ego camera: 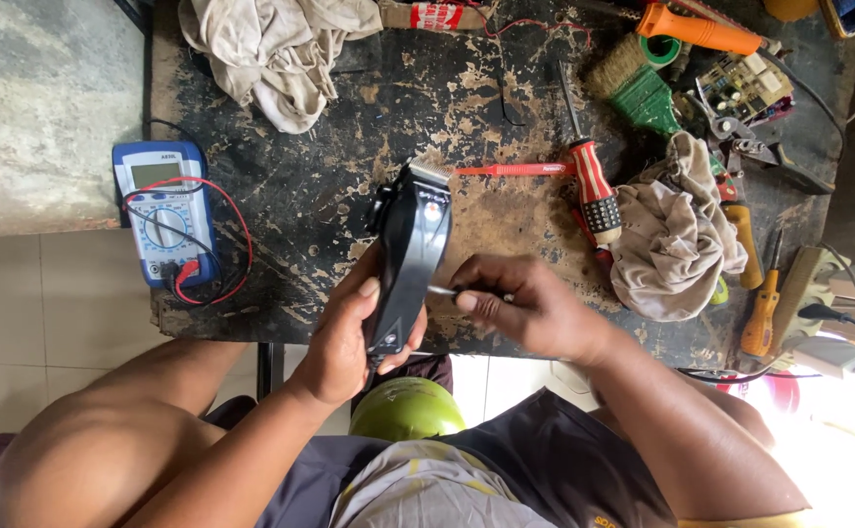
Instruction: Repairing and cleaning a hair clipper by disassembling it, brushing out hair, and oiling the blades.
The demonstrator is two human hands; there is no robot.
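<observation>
A black electric hair clipper [410, 244] with a metal blade at its far end is held upright over the worn black workbench [349, 176]. My left hand [347, 337] grips the clipper's lower body from the left. My right hand [520, 303] is closed on a thin metal tool [441, 290] whose tip touches the clipper's right side. A red-and-white striped screwdriver [589, 181] lies on the bench just beyond my right hand.
A blue multimeter [163, 210] with red and black leads sits at the bench's left edge. Rags [677, 235] [281, 49], a green brush [638, 88], an orange-handled tool [701, 29], a circuit board [745, 86], pliers and yellow screwdrivers [760, 308] crowd the right side. A green round object [406, 406] is between my knees.
</observation>
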